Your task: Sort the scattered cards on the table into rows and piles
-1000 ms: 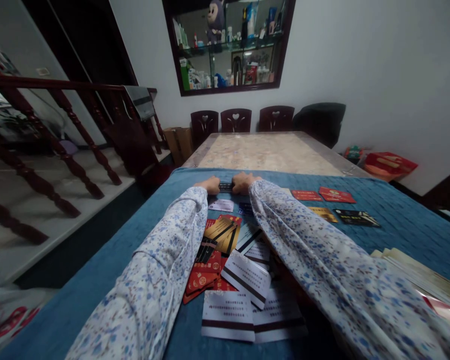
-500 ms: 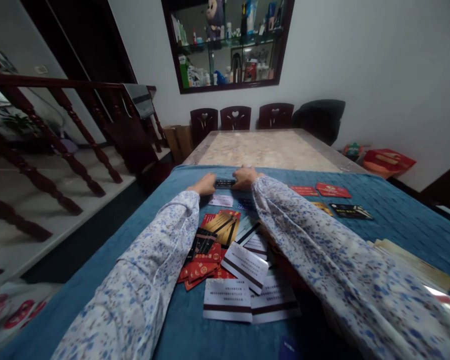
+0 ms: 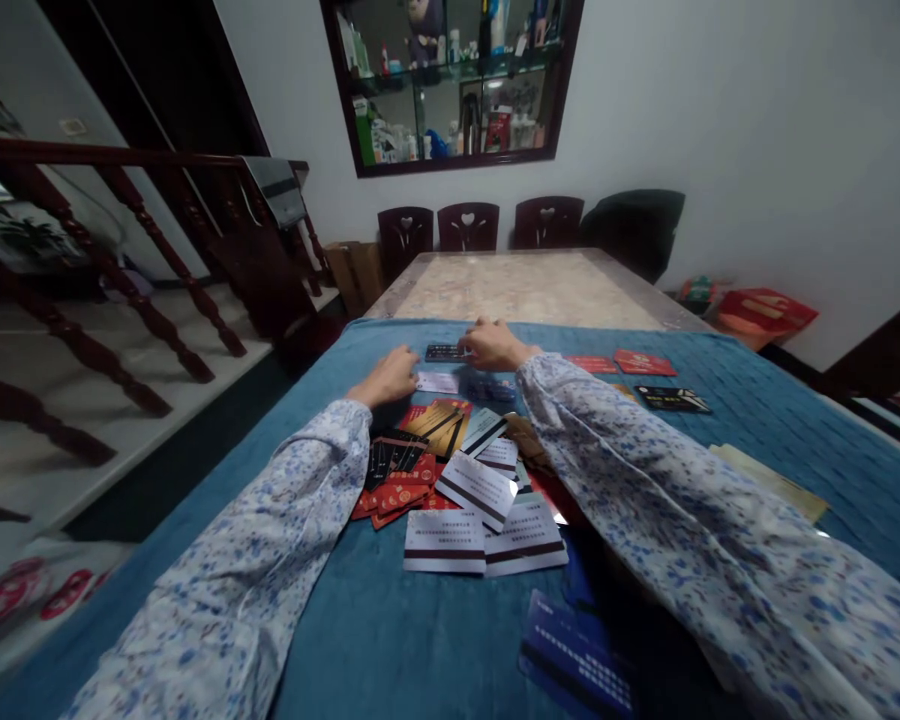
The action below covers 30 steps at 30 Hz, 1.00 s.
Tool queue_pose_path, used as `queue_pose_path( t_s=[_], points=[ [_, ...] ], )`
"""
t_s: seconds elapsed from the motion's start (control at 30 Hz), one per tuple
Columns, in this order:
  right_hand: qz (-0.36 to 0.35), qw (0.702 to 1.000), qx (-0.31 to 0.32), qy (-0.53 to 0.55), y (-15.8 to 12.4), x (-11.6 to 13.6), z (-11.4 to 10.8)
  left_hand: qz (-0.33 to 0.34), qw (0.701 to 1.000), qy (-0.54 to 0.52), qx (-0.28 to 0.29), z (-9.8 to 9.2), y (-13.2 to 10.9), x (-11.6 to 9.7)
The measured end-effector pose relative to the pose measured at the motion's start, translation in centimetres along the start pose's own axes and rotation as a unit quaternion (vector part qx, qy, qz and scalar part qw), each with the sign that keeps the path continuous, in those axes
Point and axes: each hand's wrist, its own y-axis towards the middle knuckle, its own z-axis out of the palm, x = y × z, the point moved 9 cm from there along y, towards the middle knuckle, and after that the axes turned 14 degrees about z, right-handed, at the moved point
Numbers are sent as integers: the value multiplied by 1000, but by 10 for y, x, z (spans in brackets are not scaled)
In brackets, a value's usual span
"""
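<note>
A black card (image 3: pixel 444 353) lies flat near the far edge of the blue cloth. My right hand (image 3: pixel 493 345) is at its right end, with curled fingers closed on that edge; the fingertips are partly hidden. Lower and to the left, my left hand (image 3: pixel 390 377) hovers by a white card (image 3: pixel 437 383), fingers apart and holding nothing. Beside that card, partly under my right wrist, is a dark blue card (image 3: pixel 491 388). Closer to me spreads a pile of mixed cards: black cards (image 3: pixel 396 455), red cards (image 3: pixel 397 497), gold cards (image 3: pixel 441 425) and white cards (image 3: pixel 444 542).
Right of my right arm lie red cards (image 3: pixel 645 363), a black-and-gold card (image 3: pixel 673 399) and pale yellow cards (image 3: pixel 772 480). Blue cards (image 3: pixel 574 655) sit at the near edge. Beyond the blue cloth (image 3: pixel 360 640) is a marble-patterned tabletop (image 3: pixel 510 285), with chairs (image 3: pixel 469 227) behind it.
My left hand has come off the black card's left end and moved left and toward me. My right hand stays at the card's right end. The view has shifted slightly, showing more blue cards.
</note>
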Motion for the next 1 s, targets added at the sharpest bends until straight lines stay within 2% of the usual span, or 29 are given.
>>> queue_pose_path(
  t_s=[0.3,0.6,0.77,1.0],
  points=[
    [-32,999,2,8,-46,13,-3,59,998,-3,-16,-6,-33,-41],
    [-69,997,-12,8,-87,24,1,127,988,-39,-76,-14,-66,-85],
    [-91,995,-23,22,-108,31,0,149,981,-51,-113,-19,-81,-99],
    [-118,991,-49,38,-133,42,-1,173,975,-37,-134,-20,-106,-115]
  ],
)
